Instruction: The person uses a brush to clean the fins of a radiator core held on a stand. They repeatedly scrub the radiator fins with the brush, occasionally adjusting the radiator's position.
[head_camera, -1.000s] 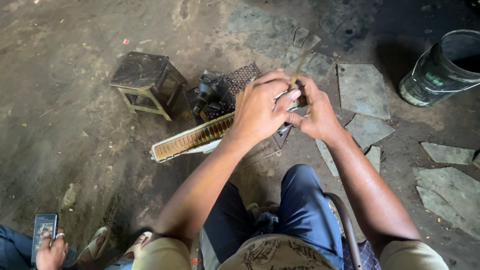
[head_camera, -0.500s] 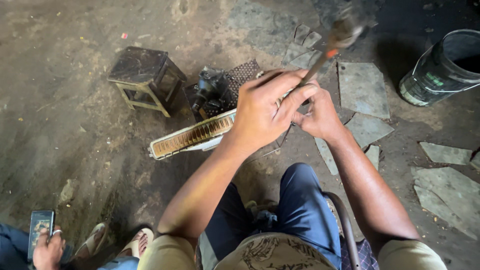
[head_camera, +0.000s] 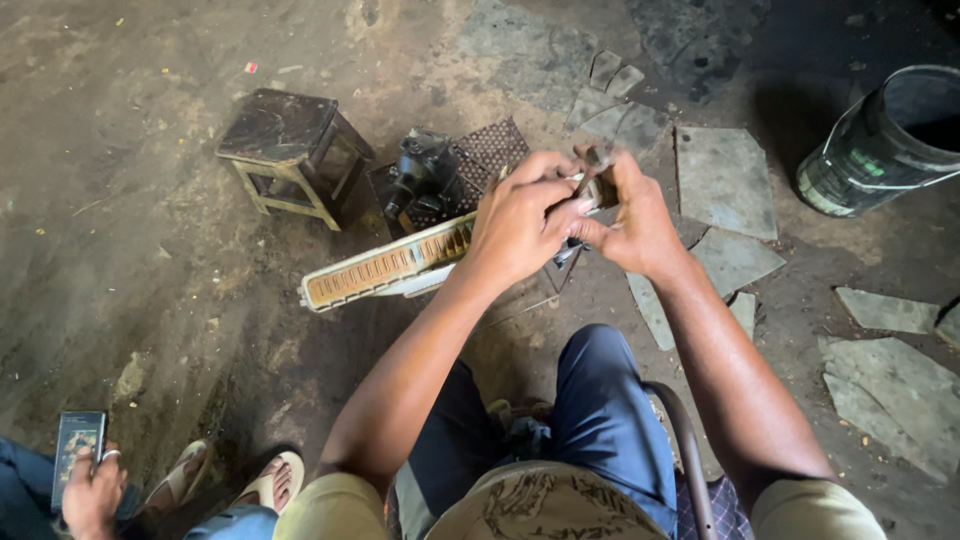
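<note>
Our left hand (head_camera: 525, 225) and right hand (head_camera: 635, 225) close together on a small metal part (head_camera: 598, 185) above the long finned tray (head_camera: 385, 268); beyond stand a wooden stool (head_camera: 285, 145) and, far right, a green-labelled bucket (head_camera: 885, 140).

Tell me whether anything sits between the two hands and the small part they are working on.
Nothing visible does. The left hand and right hand both already grip the small part directly, above the long finned strip. The fingers hide most of the part.
</note>
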